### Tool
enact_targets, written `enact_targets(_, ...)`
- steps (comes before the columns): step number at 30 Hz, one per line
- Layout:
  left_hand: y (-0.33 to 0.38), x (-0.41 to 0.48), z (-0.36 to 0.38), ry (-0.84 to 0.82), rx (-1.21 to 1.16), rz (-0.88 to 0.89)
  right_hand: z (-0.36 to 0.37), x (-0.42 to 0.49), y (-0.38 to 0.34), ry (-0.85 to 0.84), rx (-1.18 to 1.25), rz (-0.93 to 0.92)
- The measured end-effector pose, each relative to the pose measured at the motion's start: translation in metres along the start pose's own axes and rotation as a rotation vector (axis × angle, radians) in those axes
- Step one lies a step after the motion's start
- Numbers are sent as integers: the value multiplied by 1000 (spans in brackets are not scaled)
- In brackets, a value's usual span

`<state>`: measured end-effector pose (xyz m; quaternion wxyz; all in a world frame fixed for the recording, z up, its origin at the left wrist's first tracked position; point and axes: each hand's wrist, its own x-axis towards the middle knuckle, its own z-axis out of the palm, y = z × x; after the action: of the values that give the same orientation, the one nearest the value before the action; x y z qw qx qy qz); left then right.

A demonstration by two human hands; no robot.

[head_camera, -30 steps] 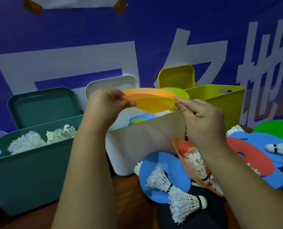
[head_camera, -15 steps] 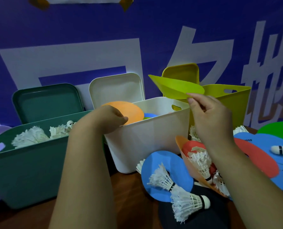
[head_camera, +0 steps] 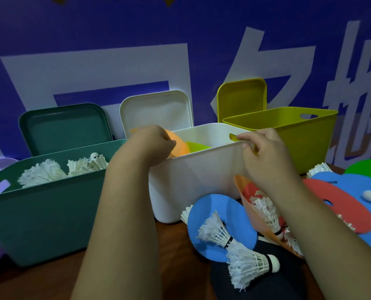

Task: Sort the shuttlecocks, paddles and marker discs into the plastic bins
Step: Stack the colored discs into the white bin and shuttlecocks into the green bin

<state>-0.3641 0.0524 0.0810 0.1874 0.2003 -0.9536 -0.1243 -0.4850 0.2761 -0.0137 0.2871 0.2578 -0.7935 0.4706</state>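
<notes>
- Showing large white characters, partly cut off, the blue banner [head_camera: 180,29] hangs behind; the dark print on a blue flat piece [head_camera: 342,185] is too small to read.
- Left hand [head_camera: 150,141] grips the orange disc [head_camera: 181,146], thin and round, half inside the white bin [head_camera: 197,176].
- A lime disc [head_camera: 198,146] lies in the same bin.
- Right hand [head_camera: 266,156] is at the bin rim, fingers curled; I cannot tell if it holds anything.

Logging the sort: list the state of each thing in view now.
green bin, open, holding shuttlecocks
white bin, open, discs inside
yellow bin, open, contents hidden
left hand, grips orange disc inside white bin
right hand, fingers curled at white bin's rim, grip unclear
lime disc, lying in white bin
blue disc, outside bins, shuttlecock lying on it
</notes>
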Motion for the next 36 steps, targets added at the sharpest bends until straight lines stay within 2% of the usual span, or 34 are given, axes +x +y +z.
enact_targets(4, 9, 1, 4, -95, 101, 2, -14, -10, -7, -58, 32, -11)
enact_targets(8, 10, 6, 3, -2, 62, -20, -28, -22, -11, -254, 15, 78)
enact_targets(11, 10, 6, 1, 105, -41, -4, -31, -29, -9, -472, -140, 134)
enact_targets(15, 6, 7, 3, 52, 24, -68, -38, -32, -7, -575, -167, 98)
enact_targets(20, 3, 9, 7, -86, 142, -120, -40, -30, -8, -478, -50, 36)
enact_targets(25, 0, 13, 16, -124, 298, -158, -46, -31, -17, -222, 289, 5)
enact_targets(29, 6, 9, 20, -219, 196, -200, -51, -33, -21, -71, 504, 59)
enact_targets(36, 6, 5, 17, -218, 107, -207, -53, -35, -30, 120, 708, 141)
